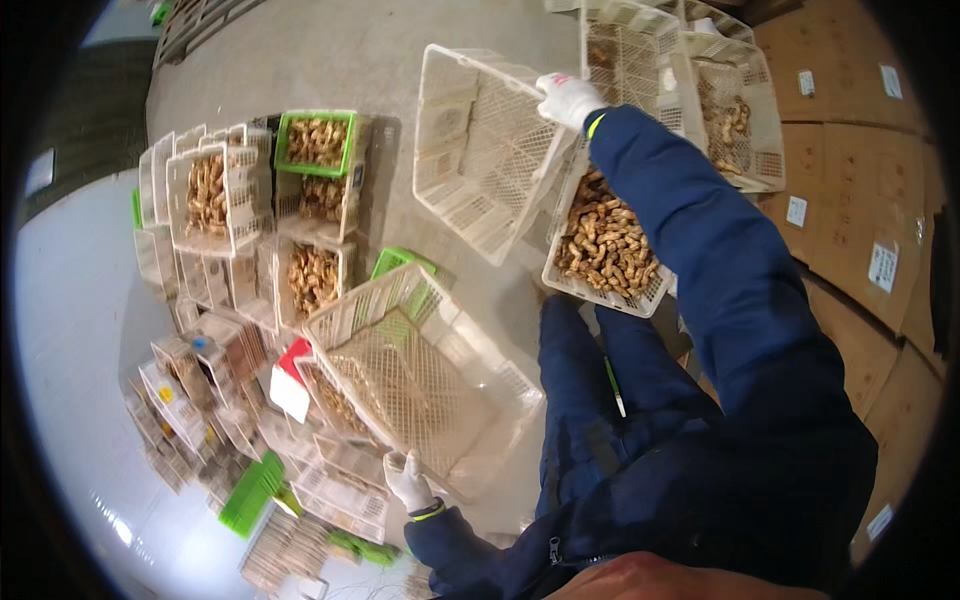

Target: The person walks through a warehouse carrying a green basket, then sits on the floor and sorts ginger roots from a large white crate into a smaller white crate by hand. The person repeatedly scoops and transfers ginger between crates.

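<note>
In a white glove, my left hand (409, 480) grips the rim of an empty white plastic mesh crate (420, 382), which is tilted at the lower middle. My right hand (568, 97), also gloved in white, is closed on the rim of another empty white plastic crate (487, 142) at the upper middle. Just below my right forearm, in front of my legs, stands a white crate holding many brown, knobbly root-like pieces (607, 240). My right sleeve hides part of it.
Crates with similar pieces (313, 277) and a green-rimmed basket (280, 142) stand at the left. More white crates (772, 142) are at the upper right, beside stacked cardboard boxes (855, 195). Green baskets (251, 495) and further stacked crates lie at the lower left.
</note>
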### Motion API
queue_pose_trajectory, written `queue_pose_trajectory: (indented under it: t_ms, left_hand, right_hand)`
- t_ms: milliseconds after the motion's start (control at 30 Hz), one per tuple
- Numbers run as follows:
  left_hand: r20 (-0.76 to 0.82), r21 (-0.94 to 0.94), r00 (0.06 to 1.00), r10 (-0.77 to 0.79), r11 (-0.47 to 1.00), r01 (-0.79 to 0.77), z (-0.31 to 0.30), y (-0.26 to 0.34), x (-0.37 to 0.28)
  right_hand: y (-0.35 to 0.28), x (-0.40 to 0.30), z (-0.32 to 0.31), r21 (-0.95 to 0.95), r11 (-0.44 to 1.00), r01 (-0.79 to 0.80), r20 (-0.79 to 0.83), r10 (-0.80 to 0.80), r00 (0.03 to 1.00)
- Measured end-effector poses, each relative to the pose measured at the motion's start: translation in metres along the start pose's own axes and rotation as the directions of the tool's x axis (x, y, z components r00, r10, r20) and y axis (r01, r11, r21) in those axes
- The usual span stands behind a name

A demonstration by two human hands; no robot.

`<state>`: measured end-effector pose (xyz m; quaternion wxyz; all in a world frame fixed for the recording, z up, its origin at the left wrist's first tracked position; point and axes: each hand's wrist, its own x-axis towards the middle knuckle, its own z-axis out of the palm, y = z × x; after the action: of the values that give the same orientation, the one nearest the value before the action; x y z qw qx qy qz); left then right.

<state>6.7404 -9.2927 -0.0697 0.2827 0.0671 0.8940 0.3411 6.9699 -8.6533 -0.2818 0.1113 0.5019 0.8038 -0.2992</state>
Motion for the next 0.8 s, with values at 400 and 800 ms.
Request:
queue_pose_trajectory:
  t_ms: [400,800]
  left_hand:
    - [0.312,0.663,0.938,-0.152,0.741,-0.1,0.034,-0.126,0.02]
    - [0.431,0.489,0.823,-0.369,0.863,0.131,0.148,-0.266,0.172]
  right_hand:
    - [0.024,0.019,0.118,-0.218,0.965,0.142,0.07,-0.13,0.989]
    - [0.084,-0.119,0.185,0.03,0.985,0.167,0.319,-0.168,0.933]
